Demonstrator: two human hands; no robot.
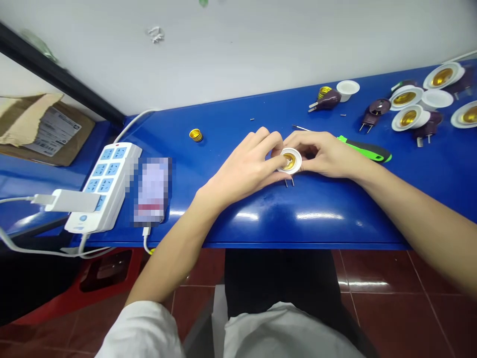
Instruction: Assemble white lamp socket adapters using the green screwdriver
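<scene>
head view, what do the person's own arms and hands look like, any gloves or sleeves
The left hand and right hand wear no gloves, and no watch or bracelet shows on either wrist. Both forearms are uncovered. A white short sleeve covers the left upper arm; the right sleeve is out of frame.

Bright light throws white glare onto the blue tabletop [261, 231] and floor tiles [387, 318]; the phone [152, 189] is pixelated.

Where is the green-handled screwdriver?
In the head view, the screwdriver lies right of centre on the blue table, partly hidden by the right hand.
</scene>
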